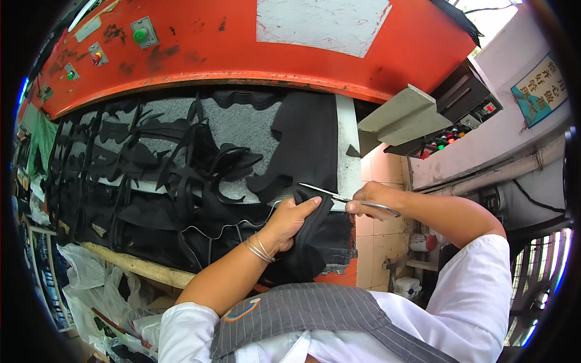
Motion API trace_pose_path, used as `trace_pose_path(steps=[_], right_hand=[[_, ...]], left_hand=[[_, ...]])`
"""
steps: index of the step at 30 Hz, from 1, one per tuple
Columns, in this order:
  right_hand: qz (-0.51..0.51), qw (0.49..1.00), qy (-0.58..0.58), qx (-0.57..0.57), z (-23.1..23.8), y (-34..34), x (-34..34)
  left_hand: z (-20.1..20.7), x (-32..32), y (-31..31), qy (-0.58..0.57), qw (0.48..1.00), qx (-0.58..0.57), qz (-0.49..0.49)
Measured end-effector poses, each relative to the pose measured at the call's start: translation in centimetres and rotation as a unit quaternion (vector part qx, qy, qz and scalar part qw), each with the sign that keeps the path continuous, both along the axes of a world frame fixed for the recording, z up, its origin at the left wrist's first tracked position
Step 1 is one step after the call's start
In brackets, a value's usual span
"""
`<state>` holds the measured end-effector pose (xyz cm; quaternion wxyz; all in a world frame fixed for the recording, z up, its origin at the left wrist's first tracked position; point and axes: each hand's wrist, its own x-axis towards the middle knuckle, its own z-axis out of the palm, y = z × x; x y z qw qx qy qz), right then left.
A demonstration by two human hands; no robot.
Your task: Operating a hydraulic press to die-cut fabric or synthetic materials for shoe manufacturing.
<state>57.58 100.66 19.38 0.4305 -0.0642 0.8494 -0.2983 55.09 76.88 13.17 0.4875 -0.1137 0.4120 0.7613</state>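
Scissors (327, 193) are in my right hand (372, 201), its fingers around the handle loops. Their blades point left and lie at the edge of the black fabric (305, 139). A folded part of that dark material is gripped by my left hand (286, 222), with the thumb pressed on top near the blades. Toward me the held material hangs over the near edge of the work surface. Left of my hands lie cut black pieces and strips (221, 157) on a grey bed (239, 124). Whether the blades are closed on the cloth, I cannot tell.
A large orange-red machine beam (200, 54) spans the far side, with a green button (140, 35). At the right stands a control box (448, 136) with coloured buttons, beside a pale metal plate (405, 118). Clear plastic bags (97, 284) lie at the lower left.
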Motion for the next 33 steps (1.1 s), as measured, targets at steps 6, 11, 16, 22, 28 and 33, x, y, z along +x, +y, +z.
trace_pose_path(steps=[6, 11, 16, 22, 28, 33], right_hand=[[0.035, 0.999, -0.036, -0.006, 0.0, 1.3, -0.3], [0.145, 0.988, -0.043, 0.001, 0.0, -0.1, -3.2], [0.025, 0.999, 0.022, 0.01, 0.6, -2.6, -1.7], [0.023, 0.991, -0.134, 0.0, 0.9, 1.6, -0.2], [0.012, 0.985, -0.155, -0.072, -0.8, -0.8, -1.6], [-0.027, 0.985, -0.094, -0.139, -3.0, -4.1, -2.5]], left_hand=[[0.6, -0.6, -1.6, -0.018, 0.999, 0.043, -0.017], [0.8, -0.7, -1.9, -0.018, 0.997, 0.053, -0.062], [0.4, -0.8, -3.5, -0.008, 0.998, 0.059, -0.036], [-0.4, -1.3, -3.5, -0.015, 0.996, 0.084, -0.017], [1.0, -0.8, -2.8, 0.037, 0.996, -0.006, -0.082], [-0.8, -1.7, -4.1, -0.016, 0.989, 0.1, -0.109]])
